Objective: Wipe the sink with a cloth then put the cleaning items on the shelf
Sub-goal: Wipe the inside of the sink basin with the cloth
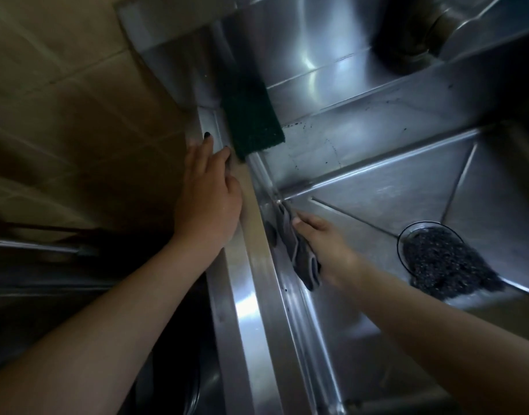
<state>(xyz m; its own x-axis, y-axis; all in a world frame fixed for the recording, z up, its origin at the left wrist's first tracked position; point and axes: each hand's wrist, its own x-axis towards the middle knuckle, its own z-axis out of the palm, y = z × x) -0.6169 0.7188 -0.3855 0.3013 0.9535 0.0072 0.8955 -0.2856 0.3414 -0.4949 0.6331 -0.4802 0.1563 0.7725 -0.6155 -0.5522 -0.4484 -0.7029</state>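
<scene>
Presses a grey cloth (300, 254) with the right hand (324, 245) against the left inner wall of the steel sink (377, 193), just short of its far-left corner, fingers laid out long against the cloth and not curled round it. Rests the left hand (209, 202) flat on the sink's left rim, fingers straight and close together, fingertips just beside a dark green scouring pad (251, 115) lying across the rim's far-left corner. Shows a round drain (431, 259), dark and speckled, on the sink floor to the right, well apart from the cloth.
</scene>
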